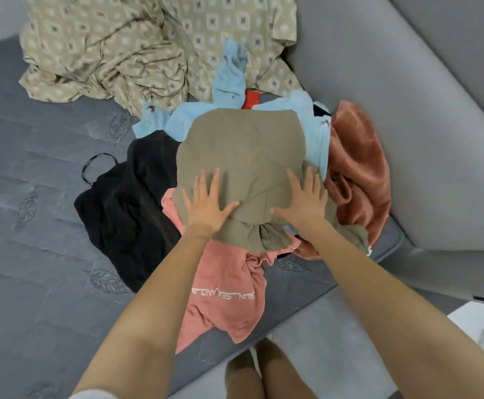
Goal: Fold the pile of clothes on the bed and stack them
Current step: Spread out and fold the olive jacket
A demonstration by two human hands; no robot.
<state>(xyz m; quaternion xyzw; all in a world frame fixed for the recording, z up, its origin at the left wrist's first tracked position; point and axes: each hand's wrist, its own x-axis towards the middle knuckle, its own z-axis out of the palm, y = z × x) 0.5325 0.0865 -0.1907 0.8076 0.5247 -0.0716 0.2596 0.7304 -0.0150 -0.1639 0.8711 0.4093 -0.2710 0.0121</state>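
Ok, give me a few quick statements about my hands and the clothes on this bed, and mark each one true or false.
1. The left hand and right hand both lie flat, fingers spread, on the olive-brown cloth garment. True.
2. The pink T-shirt with white lettering lies on top of the olive-brown cloth garment. False: it lies under it, trailing toward the near edge of the bed.
3. The black garment lies at the left side of the pile. True.
4. The shiny rust-coloured satin garment is neatly folded. False: it is crumpled at the right side of the pile.
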